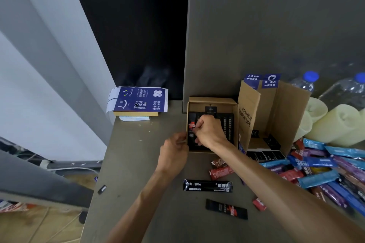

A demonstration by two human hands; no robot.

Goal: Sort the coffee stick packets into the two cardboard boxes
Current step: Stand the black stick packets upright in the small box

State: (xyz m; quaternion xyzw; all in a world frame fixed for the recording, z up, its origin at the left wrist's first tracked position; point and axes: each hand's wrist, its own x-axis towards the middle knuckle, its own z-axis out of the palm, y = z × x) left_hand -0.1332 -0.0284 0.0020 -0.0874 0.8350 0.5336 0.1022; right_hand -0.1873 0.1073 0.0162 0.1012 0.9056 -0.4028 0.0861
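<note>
A small open cardboard box (212,100) stands mid-table with several black coffee stick packets (227,124) lined up inside. My right hand (207,131) reaches into it and pinches a black packet with a red label (191,122) at the box's left side. My left hand (173,152) grips the box's left wall from outside. A second, taller cardboard box (276,112) stands open to the right, with black packets on its floor. Loose packets lie in front: a black one (207,185), another black one (227,209) and red ones (221,171).
A heap of blue, purple and red packets (325,171) fills the table's right side. Behind it stand pale cylinders (335,124) and water bottles (304,83). A blue printed flat carton (138,100) lies on a stack at the table's back left. The table's left edge drops to the floor.
</note>
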